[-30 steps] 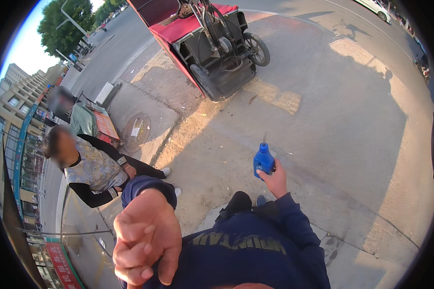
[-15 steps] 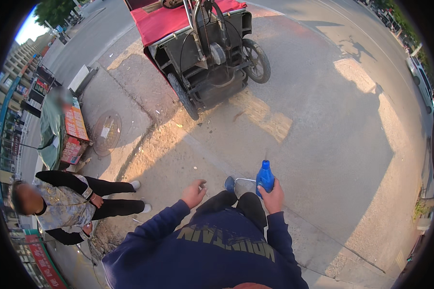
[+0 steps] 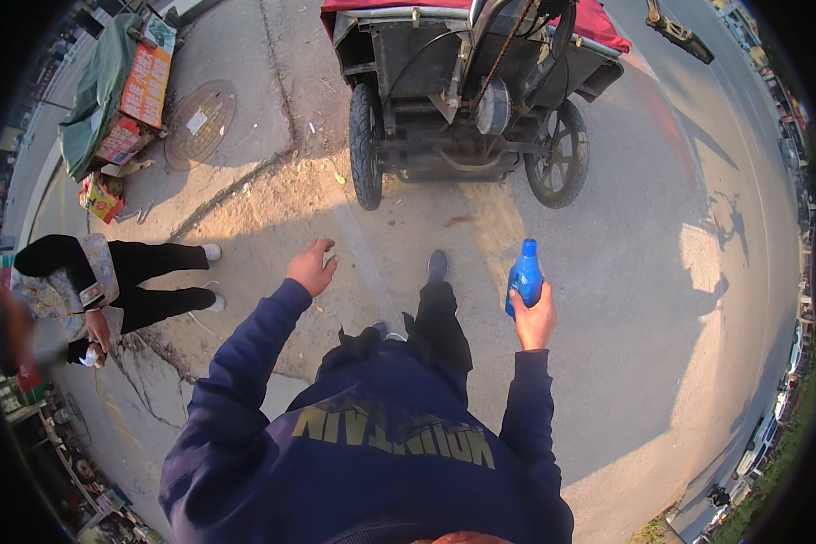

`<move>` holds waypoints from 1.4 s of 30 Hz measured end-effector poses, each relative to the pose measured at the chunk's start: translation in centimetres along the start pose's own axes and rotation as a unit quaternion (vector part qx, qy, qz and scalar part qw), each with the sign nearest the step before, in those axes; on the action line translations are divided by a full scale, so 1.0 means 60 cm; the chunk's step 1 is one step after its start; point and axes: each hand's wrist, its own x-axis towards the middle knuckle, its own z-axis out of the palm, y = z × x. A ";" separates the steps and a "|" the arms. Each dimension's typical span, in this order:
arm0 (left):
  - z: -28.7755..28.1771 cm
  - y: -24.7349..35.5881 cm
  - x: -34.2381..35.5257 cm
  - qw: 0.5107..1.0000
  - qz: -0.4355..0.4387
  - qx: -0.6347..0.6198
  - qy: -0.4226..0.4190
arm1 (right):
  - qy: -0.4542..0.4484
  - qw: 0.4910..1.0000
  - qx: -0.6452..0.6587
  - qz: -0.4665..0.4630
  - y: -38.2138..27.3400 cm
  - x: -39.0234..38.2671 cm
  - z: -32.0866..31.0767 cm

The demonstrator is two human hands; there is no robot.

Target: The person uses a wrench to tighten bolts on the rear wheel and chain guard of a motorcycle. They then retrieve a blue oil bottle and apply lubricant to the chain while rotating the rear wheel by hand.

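My L hand is free, held out, loosely curled, approx. 11 o'clock; R hand, approx. 1 o'clock, wrapped round blue bottle.

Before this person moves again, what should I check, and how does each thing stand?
1. Blue bottle gripped: ok, the right hand holds it.
2. Left hand free: ok, nothing shows in it.
3. Bottle's top closed: cannot tell, too small to see.
4. Hands apart from the cart: ok, it stands ahead, untouched.
5. Bystander out of the hands' way: ok, standing off to the left.
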 end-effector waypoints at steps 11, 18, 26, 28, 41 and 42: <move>0.052 -0.048 0.555 0.969 -0.155 0.093 0.170 | -0.022 0.966 -0.231 -0.115 -0.041 0.487 0.049; 0.159 -0.054 0.664 0.953 -0.198 0.014 0.231 | -0.017 0.925 -0.316 -0.210 -0.065 0.624 0.061; 0.396 -0.201 0.317 0.953 -0.300 -0.042 0.012 | -0.014 0.882 -0.379 -0.281 -0.090 0.676 0.051; 0.393 -0.227 0.321 0.918 -0.392 -0.051 -0.015 | 0.009 0.873 -0.383 -0.303 -0.075 0.690 0.049; 0.190 -0.038 0.597 0.929 -0.265 -0.056 0.254 | 0.016 0.855 -0.396 -0.335 -0.059 0.723 0.051; 0.243 -0.028 0.543 0.925 -0.250 -0.078 0.276 | 0.010 0.857 -0.400 -0.326 -0.056 0.720 0.044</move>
